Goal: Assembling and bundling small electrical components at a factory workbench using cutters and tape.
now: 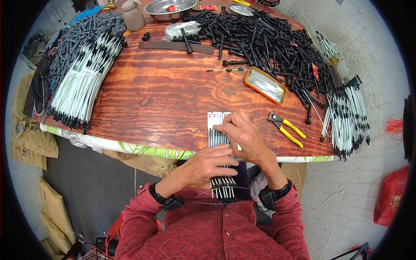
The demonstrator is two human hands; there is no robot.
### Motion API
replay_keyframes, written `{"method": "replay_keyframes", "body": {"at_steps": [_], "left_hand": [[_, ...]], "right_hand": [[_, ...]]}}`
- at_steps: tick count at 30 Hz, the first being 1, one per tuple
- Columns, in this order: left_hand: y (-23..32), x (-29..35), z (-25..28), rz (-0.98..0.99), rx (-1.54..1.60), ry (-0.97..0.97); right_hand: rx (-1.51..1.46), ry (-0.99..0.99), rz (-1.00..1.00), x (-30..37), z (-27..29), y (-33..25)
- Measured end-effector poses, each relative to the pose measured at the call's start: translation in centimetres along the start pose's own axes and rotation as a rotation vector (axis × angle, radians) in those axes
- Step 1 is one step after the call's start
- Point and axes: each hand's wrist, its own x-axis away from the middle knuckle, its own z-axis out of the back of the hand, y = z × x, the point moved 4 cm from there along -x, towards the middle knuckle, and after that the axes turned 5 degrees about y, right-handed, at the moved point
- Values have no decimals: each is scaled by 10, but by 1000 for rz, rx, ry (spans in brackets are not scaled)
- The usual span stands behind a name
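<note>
A row of narrow white strips (215, 118) with holes in their upper ends lies side by side over the near table edge. Its lower part has black pieces and black tips (223, 190), crossed by thin wires, and hangs in front of my chest. My left hand (212, 164) grips across the middle of the row, its fingers closed over the strips. Higher up, my right hand (245, 136) is closed with thumb and fingertips on the strips. The palms hide the underside and much of the middle.
Yellow-handled pliers (287, 129) lie right of my hands. Beyond is an orange-rimmed tray (265, 86) of thin metal pins. Black plastic parts (260, 39) heap at far right. White rods with black ends (80, 86) lie bundled at left; more rods (346, 117) stand at right. A metal bowl (169, 9) sits far back.
</note>
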Motion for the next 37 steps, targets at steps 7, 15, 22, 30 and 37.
{"method": "replay_keyframes", "body": {"at_steps": [7, 15, 22, 30, 37], "left_hand": [[0, 2, -3, -3, 3, 2], [-1, 2, -4, 1, 30, 2], [1, 0, -4, -10, 26, 8], [-1, 3, -9, 18, 67, -3], [-6, 8, -14, -19, 31, -25]], "right_hand": [[16, 24, 24, 2, 0, 0], [10, 16, 20, 5, 0, 3], [7, 12, 37, 4, 2, 2], [5, 32, 18, 7, 2, 3], [-48, 53, -13, 8, -3, 7]]}}
